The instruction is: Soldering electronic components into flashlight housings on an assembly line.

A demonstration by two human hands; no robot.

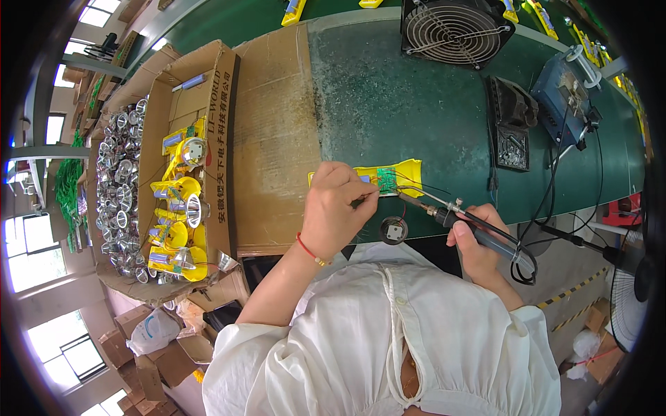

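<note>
A yellow plastic housing (410, 170) lies on the bench in front of me, with a small green circuit board (386, 181) in it. My right hand (479, 239) grips a soldering iron (473, 232) that has a thin metal feed tube along it; the tip reaches the board's right side. Over the housing's left part, my left hand (339, 202) is closed in a pinch. What it holds, if anything, is too small to make out. A round dark lamp head (394, 230) rests just below the board, near the bench's front edge, and a thin wire runs up from it.
At left, a cardboard tray (223, 159) carries several yellow housings (182, 236) beside a box of shiny reflectors (123, 173). A fan (454, 33) stands at the back. On the right are a black holder (512, 121), a blue soldering station (560, 97) and hanging cables.
</note>
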